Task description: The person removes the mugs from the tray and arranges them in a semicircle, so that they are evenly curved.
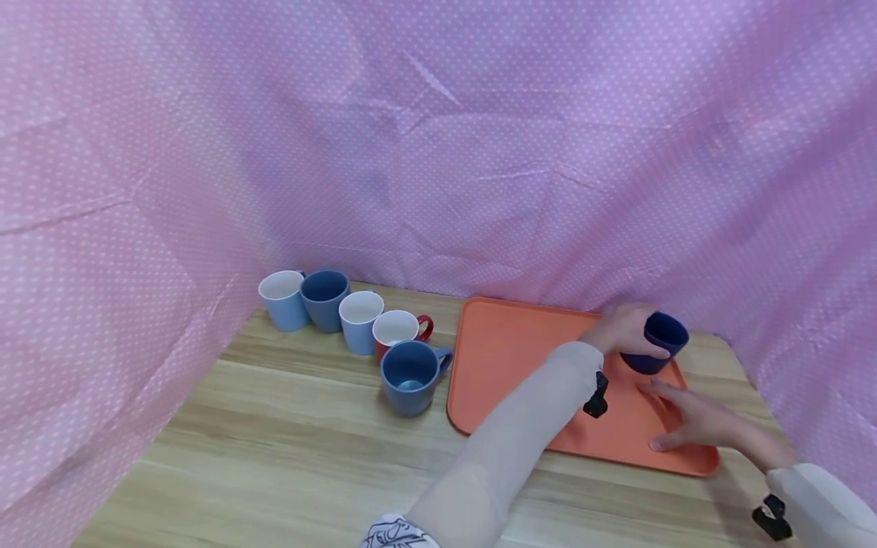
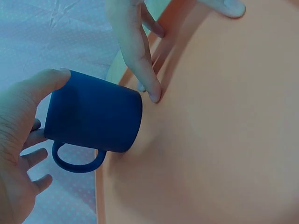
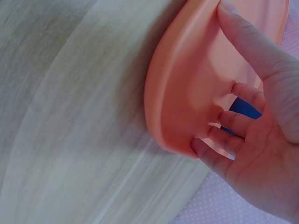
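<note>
My left hand [image 1: 622, 332] pinches a dark blue mug [image 2: 96, 112] by its rim, with the thumb on the outside. Tilted, the mug is at the far right end of an orange tray [image 1: 521, 350]; whether its base touches the tray I cannot tell. In the left wrist view its handle [image 2: 77, 168] points away from the thumb. My right hand [image 1: 702, 418] is spread at the tray's near right part, its fingertips touching the tray surface, and it holds nothing. Seen from the right wrist, the thumb [image 3: 247, 39] lies apart from the other fingers.
Left of the tray, several mugs stand in a slanting row on the wooden table [image 1: 274, 434]: a light blue mug [image 1: 288, 310], a grey-blue one [image 1: 325, 312], another light blue one [image 1: 358, 335], a red one with white inside [image 1: 393, 327] and a grey-blue mug [image 1: 409, 392]. Pink dotted cloth [image 1: 438, 152] hangs behind.
</note>
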Demonstrator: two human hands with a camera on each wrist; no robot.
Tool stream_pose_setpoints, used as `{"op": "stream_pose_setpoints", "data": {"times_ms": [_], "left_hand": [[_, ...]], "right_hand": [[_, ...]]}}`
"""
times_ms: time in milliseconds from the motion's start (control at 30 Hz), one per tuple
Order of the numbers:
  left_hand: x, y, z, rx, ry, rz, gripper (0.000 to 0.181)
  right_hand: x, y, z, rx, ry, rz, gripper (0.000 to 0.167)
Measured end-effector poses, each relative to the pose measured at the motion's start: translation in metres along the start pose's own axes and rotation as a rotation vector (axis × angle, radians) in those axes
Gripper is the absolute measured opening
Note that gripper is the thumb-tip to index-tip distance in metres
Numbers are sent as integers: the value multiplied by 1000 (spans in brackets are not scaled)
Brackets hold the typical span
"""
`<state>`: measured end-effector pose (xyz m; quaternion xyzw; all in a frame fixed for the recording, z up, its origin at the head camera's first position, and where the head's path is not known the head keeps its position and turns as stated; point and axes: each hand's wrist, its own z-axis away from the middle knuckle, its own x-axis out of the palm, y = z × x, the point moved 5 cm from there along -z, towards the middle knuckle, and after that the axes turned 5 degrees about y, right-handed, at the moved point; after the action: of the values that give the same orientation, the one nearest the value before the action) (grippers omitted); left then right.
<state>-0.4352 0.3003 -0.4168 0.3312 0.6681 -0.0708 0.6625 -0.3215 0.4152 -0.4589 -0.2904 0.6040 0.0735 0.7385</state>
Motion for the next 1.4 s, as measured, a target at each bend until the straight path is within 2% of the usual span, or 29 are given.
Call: {"op": "stream_pose_setpoints", "data": {"times_ms": [100, 167, 333, 433, 633, 733, 933, 1100, 1400], "left_hand": [[-2, -4, -1, -34, 34, 1, 78], [-4, -6, -1, -34, 43, -6, 78], [0, -7, 4, 31, -54, 52, 94], [1, -6, 5, 32, -87, 71, 98], [-2, -4, 1, 11, -60, -107, 100], [-1, -3, 0, 8, -56, -155, 101], [4, -4, 0, -9, -39, -176, 99], [8, -5, -1, -12, -32, -160, 95], [7, -5, -3, -24, -47, -179, 95]], "right_hand": [[0, 0, 0, 0, -9, -14, 99], [1, 0, 0, 6, -16, -29, 100], [2, -1, -2, 5, -21, -21, 99], [3, 0, -3, 4, -31, -18, 99], [1, 2, -2, 18, -35, -44, 99], [1, 2, -2, 25, -33, -46, 98], [3, 1, -1, 24, -34, -52, 97], [3, 1, -1, 15, -24, -54, 97], [0, 3, -2, 13, -29, -42, 99]]}}
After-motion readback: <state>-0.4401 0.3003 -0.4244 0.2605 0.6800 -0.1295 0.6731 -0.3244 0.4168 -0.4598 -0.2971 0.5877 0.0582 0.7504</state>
